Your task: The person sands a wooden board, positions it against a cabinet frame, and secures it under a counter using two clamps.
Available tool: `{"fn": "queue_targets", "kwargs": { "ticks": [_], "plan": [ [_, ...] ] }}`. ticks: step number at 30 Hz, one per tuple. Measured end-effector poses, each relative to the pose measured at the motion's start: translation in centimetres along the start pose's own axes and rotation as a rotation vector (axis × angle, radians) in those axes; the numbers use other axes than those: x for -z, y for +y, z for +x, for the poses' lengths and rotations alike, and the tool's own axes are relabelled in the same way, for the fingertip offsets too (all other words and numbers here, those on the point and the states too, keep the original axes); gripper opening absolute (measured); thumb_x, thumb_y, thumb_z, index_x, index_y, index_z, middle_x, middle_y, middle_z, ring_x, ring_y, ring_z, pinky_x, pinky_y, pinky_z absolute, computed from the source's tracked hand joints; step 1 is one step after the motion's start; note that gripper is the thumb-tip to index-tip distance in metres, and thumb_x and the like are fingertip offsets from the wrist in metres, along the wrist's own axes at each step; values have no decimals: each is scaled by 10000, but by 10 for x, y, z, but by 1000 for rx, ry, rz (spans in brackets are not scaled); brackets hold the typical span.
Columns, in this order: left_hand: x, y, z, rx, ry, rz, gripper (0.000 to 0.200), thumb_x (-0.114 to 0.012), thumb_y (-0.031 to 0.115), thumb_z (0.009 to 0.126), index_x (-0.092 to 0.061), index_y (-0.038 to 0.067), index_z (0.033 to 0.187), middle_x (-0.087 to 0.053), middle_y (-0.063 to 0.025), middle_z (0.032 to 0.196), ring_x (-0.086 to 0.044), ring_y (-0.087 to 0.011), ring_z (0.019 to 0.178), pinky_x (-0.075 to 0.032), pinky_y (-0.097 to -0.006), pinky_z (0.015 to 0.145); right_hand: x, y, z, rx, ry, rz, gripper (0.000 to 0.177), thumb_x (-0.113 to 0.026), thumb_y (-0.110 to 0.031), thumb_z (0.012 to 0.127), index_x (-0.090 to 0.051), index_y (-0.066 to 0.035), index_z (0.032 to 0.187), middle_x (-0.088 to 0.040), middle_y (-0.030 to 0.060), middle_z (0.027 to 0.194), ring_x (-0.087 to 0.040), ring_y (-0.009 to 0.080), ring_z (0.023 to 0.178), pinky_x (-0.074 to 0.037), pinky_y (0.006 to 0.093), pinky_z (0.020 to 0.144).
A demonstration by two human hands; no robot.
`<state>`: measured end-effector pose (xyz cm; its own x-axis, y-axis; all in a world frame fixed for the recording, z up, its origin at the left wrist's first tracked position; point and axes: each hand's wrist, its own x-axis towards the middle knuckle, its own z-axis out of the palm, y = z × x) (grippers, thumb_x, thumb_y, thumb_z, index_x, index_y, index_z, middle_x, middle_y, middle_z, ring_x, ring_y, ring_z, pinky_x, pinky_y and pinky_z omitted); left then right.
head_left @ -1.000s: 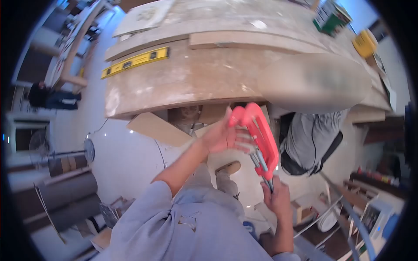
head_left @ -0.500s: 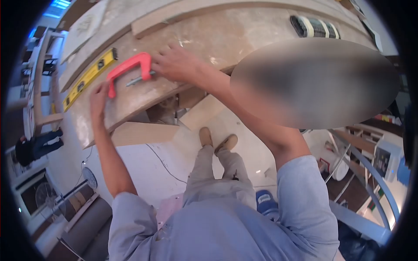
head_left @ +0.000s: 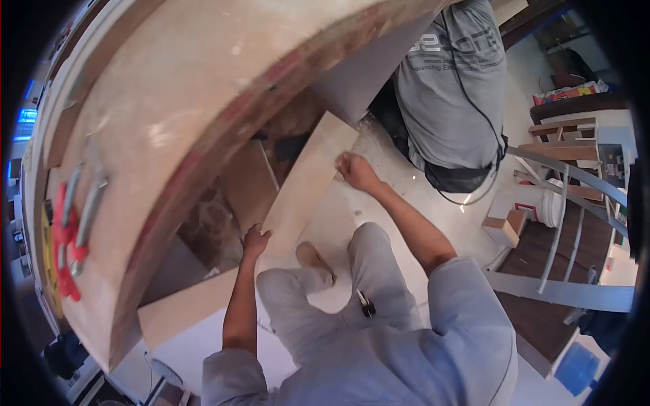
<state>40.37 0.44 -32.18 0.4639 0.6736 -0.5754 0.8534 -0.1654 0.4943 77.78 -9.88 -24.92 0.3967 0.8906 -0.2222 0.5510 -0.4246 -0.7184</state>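
Observation:
A pale wooden board [head_left: 308, 179] slants out from below the workbench [head_left: 183, 81]. My left hand [head_left: 256, 241] is closed on its near left end, thumb on top. Farther up, my right hand [head_left: 357, 171] has its fingers curled over the board's right edge; the fingertips are partly blurred. On the bench top at the left lies a red C-clamp [head_left: 64, 237], smeared by motion and apart from both hands. Beside the clamp, a yellow spirit level [head_left: 49, 260] shows only in part.
A co-worker in a grey shirt [head_left: 453, 101] bends down at the bench's far right. Another pale panel [head_left: 193, 304] stands beneath the bench at left. Metal ladder rails [head_left: 562, 284], a white bucket [head_left: 545, 203] and a blue container [head_left: 577, 367] are at the right.
Both hands have left the red clamp on the bench top and moved down to the board below. My view has turned lower and rightward, with the body bent nearer the bench.

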Motion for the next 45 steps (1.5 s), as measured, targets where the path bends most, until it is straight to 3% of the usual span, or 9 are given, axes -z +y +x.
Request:
{"fn": "queue_targets", "kwargs": {
  "ticks": [3,5,8,14,20,30,36,39,45],
  "plan": [
    [-61,-21,89,48,41,265,615,-694,293,777,-460,-3,1263,-562,-195,1181,-561,-335,1054,-445,-413,938,-68,110,15,-110,-164,-174,356,-662,-121,765,-562,-30,1094,-608,211,1017,-590,345,982,-472,426,858],
    [-83,-19,117,122,40,303,653,-691,299,777,-424,14,1301,-531,-186,1222,-515,-365,1109,-413,-423,980,-104,163,16,-33,-60,-233,387,-681,-131,745,-559,-3,1089,-600,222,991,-580,346,974,-475,418,844],
    [-114,-23,144,69,133,320,684,-714,344,756,-431,62,1311,-473,-162,1286,-430,-350,1204,-394,-432,992,-133,206,29,-251,-120,-275,528,-678,-152,754,-461,-10,1214,-533,245,1131,-542,379,1057,-453,408,925],
    [-147,-48,165,110,212,304,642,-725,355,739,-469,92,1266,-454,-125,1316,-400,-305,1243,-367,-460,994,-183,288,25,-585,-195,-549,716,-728,-200,726,-333,-51,1304,-418,197,1297,-441,367,1216,-444,509,929],
    [-150,-47,150,169,344,384,616,-741,377,711,-513,87,1205,-476,-118,1278,-425,-305,1209,-380,-458,972,-178,286,-6,-700,-381,-539,887,-828,-308,613,-335,-67,1309,-425,166,1305,-455,348,1202,-442,495,943],
    [-157,-89,105,343,433,337,664,-779,352,666,-495,109,1215,-451,-106,1276,-417,-302,1197,-379,-484,946,-205,364,-66,-302,-237,-436,434,-696,-215,717,-567,-33,1089,-634,190,989,-594,337,989,-483,433,854],
    [-152,-94,105,373,362,317,686,-802,318,642,-483,144,1224,-448,-97,1264,-401,-287,1206,-385,-483,936,-128,281,-68,-70,46,-175,298,-706,-253,757,-589,-10,884,-630,192,799,-616,371,779,-493,424,703],
    [-155,-98,110,373,357,311,699,-814,332,625,-486,162,1219,-442,-90,1274,-394,-286,1214,-387,-483,933,-87,219,-47,6,94,-281,267,-684,-244,783,-568,-14,854,-629,196,816,-614,374,794,-490,435,708],
    [-141,-113,115,384,208,287,738,-814,401,611,-475,156,1220,-538,-89,1240,-472,-276,1201,-388,-474,949,-65,217,-19,-90,-48,-598,308,-674,-241,769,-541,-29,949,-639,194,891,-628,360,851,-503,448,745]
  ]
}}
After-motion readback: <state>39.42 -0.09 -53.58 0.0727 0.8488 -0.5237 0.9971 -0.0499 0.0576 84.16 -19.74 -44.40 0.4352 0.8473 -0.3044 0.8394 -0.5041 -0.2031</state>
